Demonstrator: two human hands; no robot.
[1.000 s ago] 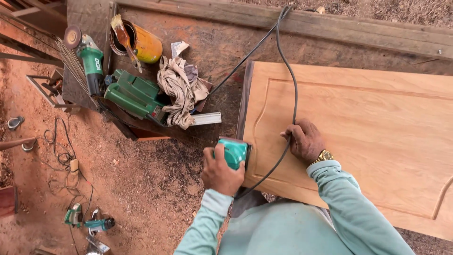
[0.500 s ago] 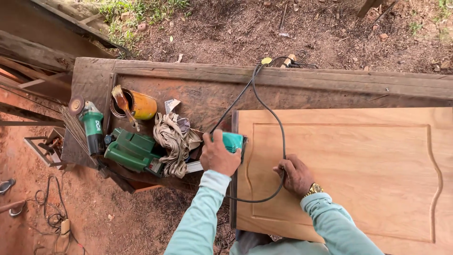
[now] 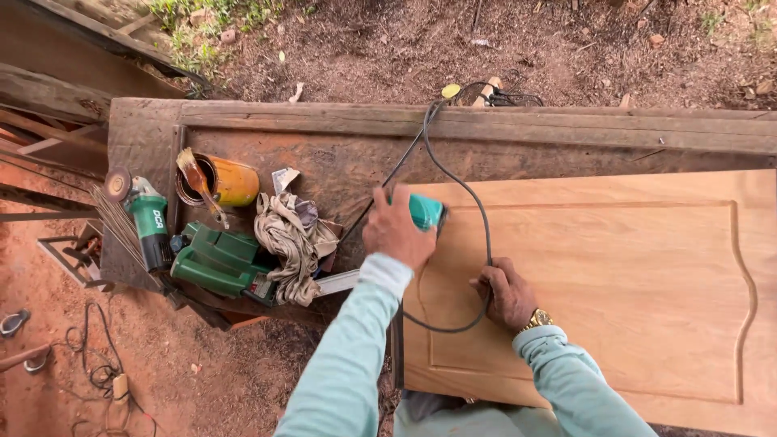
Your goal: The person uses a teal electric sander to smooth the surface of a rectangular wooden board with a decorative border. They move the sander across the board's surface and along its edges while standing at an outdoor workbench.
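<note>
Bare door panel [image 3: 615, 291] lies open rightward; leftward, rags [image 3: 291, 239], green tools [image 3: 218, 260] and paint can [image 3: 231, 182] crowd the bench.

Left hand [image 3: 396, 231] sits at centre frame, knuckles up, fingers curled tight in a grip, its pale-green sleeved forearm rising from the bottom edge. Right hand [image 3: 506, 293] lies lower and to the right, fingers closed, palm down, wrist bent, its sleeved forearm angling in from the bottom right.

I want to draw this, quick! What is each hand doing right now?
Left hand: closed on the teal sander.
Right hand: closed around the black cord, resting on the wood panel.
</note>
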